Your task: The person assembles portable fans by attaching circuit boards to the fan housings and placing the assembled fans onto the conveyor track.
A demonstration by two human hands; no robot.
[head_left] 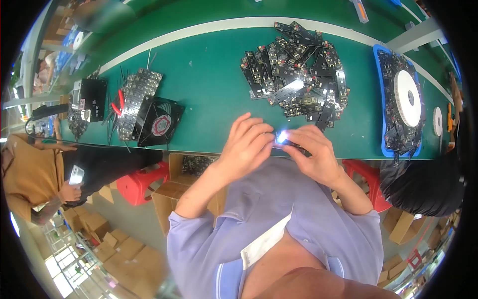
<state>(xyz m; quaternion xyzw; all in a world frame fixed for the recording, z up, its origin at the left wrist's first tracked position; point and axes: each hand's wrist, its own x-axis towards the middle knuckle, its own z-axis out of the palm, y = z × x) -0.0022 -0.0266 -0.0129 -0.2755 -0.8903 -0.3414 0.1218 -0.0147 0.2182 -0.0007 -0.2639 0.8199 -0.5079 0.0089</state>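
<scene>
A small dark circuit board (280, 145) with a bright bluish-white light on it is held near the table's front edge. My right hand (317, 153) pinches it between thumb and fingers. From the other side, the bent fingers of my left hand (247, 145) close on its left end, partly hiding it. Just beyond my hands lies a loose heap of long black circuit boards (298, 74), some overlapping and some reflecting light.
On the left stand a black fan (160, 121), boards in panels (142, 89), red-handled pliers (118, 103) and a black box (92, 99). A blue tray (382, 94) with boards and a white reel (407, 98) sits right. A person (35, 174) holding a phone is at left.
</scene>
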